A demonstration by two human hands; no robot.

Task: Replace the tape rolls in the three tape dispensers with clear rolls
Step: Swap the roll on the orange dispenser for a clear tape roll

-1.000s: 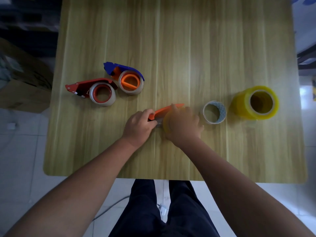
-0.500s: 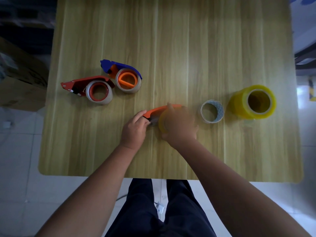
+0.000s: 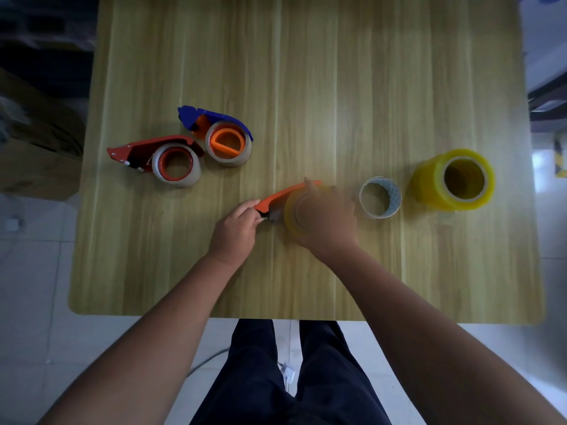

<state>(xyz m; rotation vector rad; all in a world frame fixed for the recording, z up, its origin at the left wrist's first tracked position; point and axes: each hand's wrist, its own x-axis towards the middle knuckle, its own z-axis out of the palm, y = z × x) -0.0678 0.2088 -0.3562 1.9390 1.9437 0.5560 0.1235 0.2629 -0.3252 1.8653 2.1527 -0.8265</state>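
Note:
An orange tape dispenser point(image 3: 285, 193) lies near the middle of the wooden table point(image 3: 337, 87). My left hand point(image 3: 236, 230) pinches its blade end. My right hand point(image 3: 326, 220) covers a yellowish tape roll point(image 3: 290, 214) sitting in that dispenser. At the left lie a red dispenser point(image 3: 144, 150) with a pale roll point(image 3: 178, 165) and a blue dispenser point(image 3: 211, 116) with a pale roll point(image 3: 228, 145) on an orange hub. A clear roll point(image 3: 380, 197) stands right of my right hand. A stack of yellow rolls point(image 3: 452, 179) stands further right.
Cardboard boxes point(image 3: 33, 142) sit on the floor left of the table. My dark-trousered legs point(image 3: 294, 375) show below the table's near edge, with a white cable point(image 3: 287, 371) between them.
My left hand has slid a little toward the dispenser's blade end, fingers now pinching it. My right hand stays on the yellowish roll. The camera view has shifted slightly.

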